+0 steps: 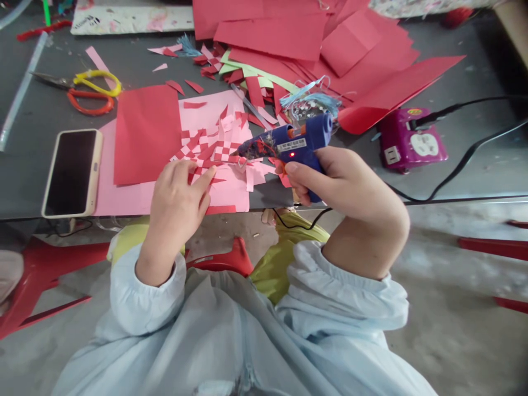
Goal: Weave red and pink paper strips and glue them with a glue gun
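Observation:
My right hand (325, 176) is wrapped round the handle of a blue hot melt glue gun (292, 137), which has a small red light lit on its side. The gun's nozzle points left, at a woven strip piece (225, 151) of red and pink checked paper with loose strip ends. On that weaving rest the fingers of my left hand (177, 192), apart and lying on the paper; part of the piece is hidden beneath them. Underneath is pink paper (124, 199), with a red sheet (147, 135) to the left.
A phone (72, 173) and orange-and-yellow-handled scissors (88, 91) lie at left. Red paper sheets (272, 36) pile up at the back, near blue tassels (309, 99). A purple power socket block (412, 140) with a black cable (457, 170) stands at right.

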Available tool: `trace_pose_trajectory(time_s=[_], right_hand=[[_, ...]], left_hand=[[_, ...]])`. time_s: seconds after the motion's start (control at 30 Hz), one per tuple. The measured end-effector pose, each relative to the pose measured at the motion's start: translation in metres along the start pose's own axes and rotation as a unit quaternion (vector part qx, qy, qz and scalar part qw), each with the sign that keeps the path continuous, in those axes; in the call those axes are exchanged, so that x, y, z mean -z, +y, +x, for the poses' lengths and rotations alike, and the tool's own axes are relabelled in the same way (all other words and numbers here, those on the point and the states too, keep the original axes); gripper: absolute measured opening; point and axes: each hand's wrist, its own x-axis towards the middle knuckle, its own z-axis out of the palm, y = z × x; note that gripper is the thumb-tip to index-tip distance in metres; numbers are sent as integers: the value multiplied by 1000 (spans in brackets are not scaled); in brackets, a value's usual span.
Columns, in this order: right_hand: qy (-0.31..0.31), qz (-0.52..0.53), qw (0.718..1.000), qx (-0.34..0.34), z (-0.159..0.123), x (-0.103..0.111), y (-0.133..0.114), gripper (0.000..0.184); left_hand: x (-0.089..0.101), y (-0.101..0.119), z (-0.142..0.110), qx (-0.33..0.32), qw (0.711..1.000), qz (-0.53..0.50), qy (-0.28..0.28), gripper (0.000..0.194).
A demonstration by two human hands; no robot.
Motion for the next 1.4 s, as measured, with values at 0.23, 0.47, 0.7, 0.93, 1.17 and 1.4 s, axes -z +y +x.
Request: trace_pose_trajectory(time_s=[0.23, 0.47, 0.7, 0.93, 1.17, 1.4], right_hand=[[0, -12, 1000, -4, 2, -2, -5, 36], [0, -17, 1000, -3, 3, -2, -5, 35], [-1, -16, 1000, -1, 2, -2, -3, 35], [-13, -16, 1000, 2, 1, -2, -5, 37], [-39, -34, 999, -9, 2, -3, -8, 37], [-70, -30, 997, -1, 3, -7, -15, 39]], left_hand=[[-3, -1, 0, 16, 1000, -18, 7, 46], [-3, 2, 2, 5, 999, -37, -14, 42], [-5, 3, 5, 21, 999, -43, -7, 46], [0, 6, 2, 16, 996, -93, 6, 40], [3, 9, -1, 30, 992, -120, 2, 36], [4, 8, -1, 20, 993, -114, -8, 38]])
